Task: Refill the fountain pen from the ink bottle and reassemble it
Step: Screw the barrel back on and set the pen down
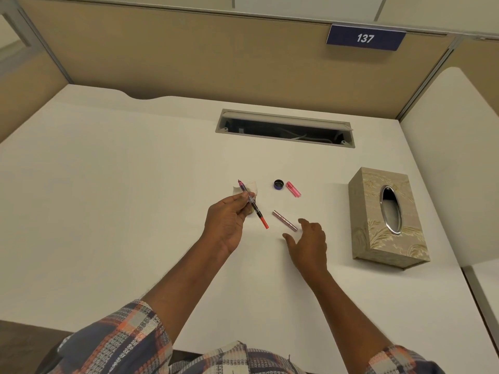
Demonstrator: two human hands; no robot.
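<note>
My left hand (229, 220) holds the pen's inner section (253, 205), nib end pointing away and its red-orange converter end toward me. A small glass ink bottle (252, 188) is partly hidden behind those fingers. On the desk lie the bottle's dark round cap (278, 184), a pink pen cap (293, 189) and the pinkish metallic pen barrel (284, 224). My right hand (307, 242) hovers open just beside the barrel's near end, fingers spread, not gripping it.
A patterned tissue box (386, 220) stands at the right. An open cable slot (285, 129) is cut in the white desk (108, 211) farther back. Tan partition walls close the back and sides.
</note>
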